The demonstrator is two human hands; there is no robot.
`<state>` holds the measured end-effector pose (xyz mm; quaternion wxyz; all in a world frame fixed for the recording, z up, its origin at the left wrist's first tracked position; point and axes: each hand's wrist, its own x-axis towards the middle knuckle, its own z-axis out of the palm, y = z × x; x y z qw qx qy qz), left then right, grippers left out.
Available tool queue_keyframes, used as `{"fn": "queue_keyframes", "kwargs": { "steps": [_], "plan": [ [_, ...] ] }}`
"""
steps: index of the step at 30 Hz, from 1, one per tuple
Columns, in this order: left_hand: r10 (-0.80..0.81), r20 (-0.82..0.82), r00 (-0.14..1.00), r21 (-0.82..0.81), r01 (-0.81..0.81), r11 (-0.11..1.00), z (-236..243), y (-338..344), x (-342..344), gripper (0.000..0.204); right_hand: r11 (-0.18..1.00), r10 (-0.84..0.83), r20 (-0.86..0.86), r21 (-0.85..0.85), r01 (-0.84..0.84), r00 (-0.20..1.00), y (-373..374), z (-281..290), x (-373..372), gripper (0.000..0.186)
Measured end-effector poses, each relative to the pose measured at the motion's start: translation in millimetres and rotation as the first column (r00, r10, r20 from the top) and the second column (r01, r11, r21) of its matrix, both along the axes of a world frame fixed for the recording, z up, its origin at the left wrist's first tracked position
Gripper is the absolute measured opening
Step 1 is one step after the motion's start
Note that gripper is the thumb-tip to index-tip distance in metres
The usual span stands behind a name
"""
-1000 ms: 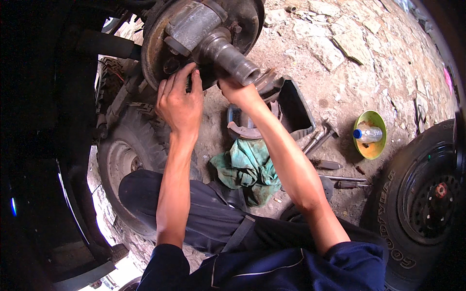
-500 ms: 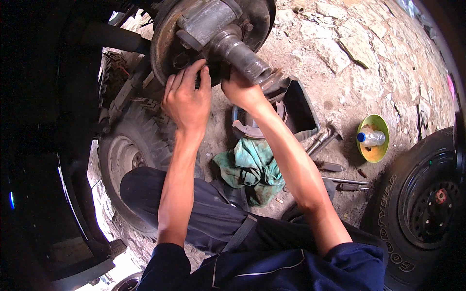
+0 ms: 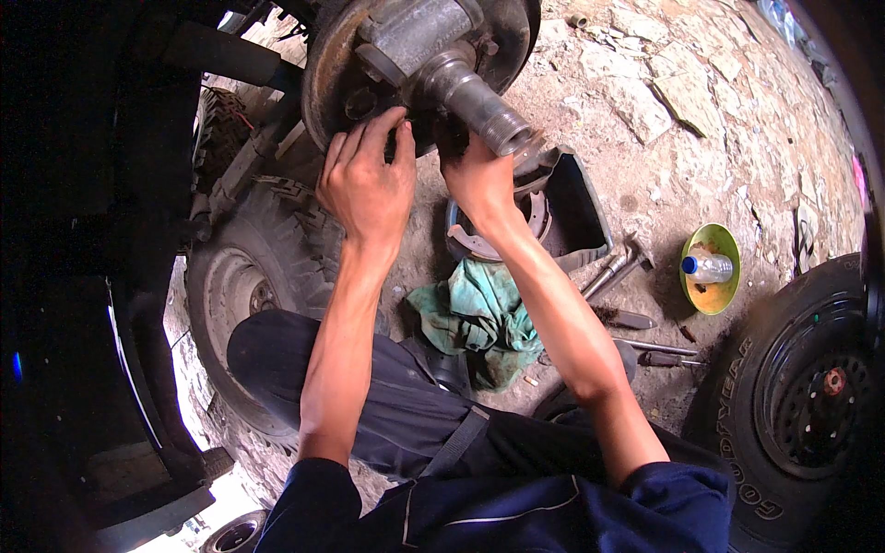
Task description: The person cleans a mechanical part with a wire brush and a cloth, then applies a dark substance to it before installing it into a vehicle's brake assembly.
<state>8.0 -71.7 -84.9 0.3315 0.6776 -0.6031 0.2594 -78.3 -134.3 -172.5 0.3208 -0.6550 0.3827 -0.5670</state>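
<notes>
My left hand (image 3: 369, 189) is part-open at the lower edge of the round backing plate (image 3: 321, 97), a gap showing between thumb and forefinger; I cannot tell whether the tips have hold of anything. My right hand (image 3: 481, 184) reaches under the threaded spindle (image 3: 484, 111), fingers bent and mostly out of sight, so I cannot tell its grip. The spindle sticks out from the plate's middle, below a grey metal block (image 3: 419, 35).

Beneath, on the stony ground (image 3: 590, 129), a curved brake shoe (image 3: 475, 244) lies by the left edge of a black bin (image 3: 590, 207). Nearer me is a crumpled green cloth (image 3: 484, 309). A hammer (image 3: 631, 263) lies just off the bin's near right corner. Farther right, a green bowl (image 3: 714, 302) holds a clear bottle (image 3: 712, 269), near a loose wheel (image 3: 758, 405).
</notes>
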Motion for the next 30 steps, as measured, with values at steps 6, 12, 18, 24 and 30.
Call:
{"fn": "queue_keyframes", "kwargs": {
  "steps": [6,12,18,24,30],
  "plan": [
    [0.100,0.148,0.984,0.013,-0.103,0.995,2,4,-6,0.014,0.977,0.109,0.145,0.165,-0.133,0.983,2,5,-3,0.027],
    [0.068,0.167,0.984,-0.077,-0.056,0.995,-16,4,8,0.021,1.000,-0.021,0.067,-0.009,0.022,0.998,-4,-4,10,0.020],
    [0.132,0.109,0.985,-0.474,-0.065,0.878,-27,2,19,0.076,0.996,0.006,0.014,0.094,-0.008,1.000,-3,0,7,0.032],
    [0.126,-0.713,0.690,-0.013,-0.192,0.981,-27,1,13,0.081,0.997,-0.020,-0.011,0.076,0.021,1.000,0,1,10,0.032],
    [0.189,-0.552,0.812,0.035,-0.204,0.978,2,2,5,0.070,0.998,0.035,-0.120,0.056,-0.028,0.992,1,7,5,0.030]
  ]
}}
